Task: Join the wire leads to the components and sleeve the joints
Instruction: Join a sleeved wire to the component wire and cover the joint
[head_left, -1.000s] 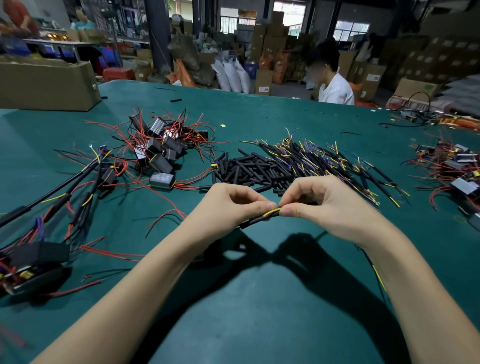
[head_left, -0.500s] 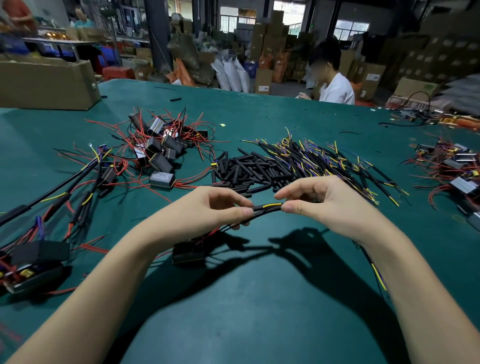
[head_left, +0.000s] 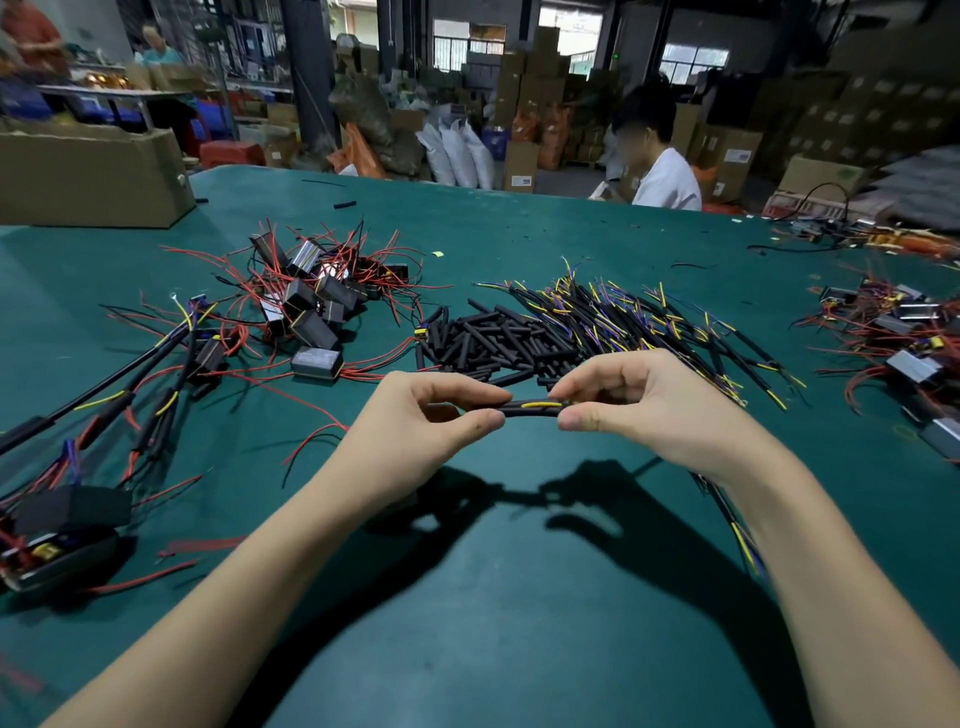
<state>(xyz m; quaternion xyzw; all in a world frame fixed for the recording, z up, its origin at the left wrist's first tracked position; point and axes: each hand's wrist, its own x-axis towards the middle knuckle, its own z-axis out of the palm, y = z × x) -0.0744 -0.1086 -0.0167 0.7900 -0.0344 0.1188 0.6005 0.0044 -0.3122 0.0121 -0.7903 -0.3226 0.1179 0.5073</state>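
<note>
At frame center, a left hand (head_left: 426, 415) and right hand (head_left: 639, 405) each pinch an end of a black sleeved wire (head_left: 535, 408) above the green table (head_left: 519, 623). Loose black sleeves (head_left: 493, 340) lie just behind.

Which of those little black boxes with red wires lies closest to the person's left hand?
The grey-topped box at the near edge of the middle pile, just beyond the left hand; the others sit farther back.
</note>
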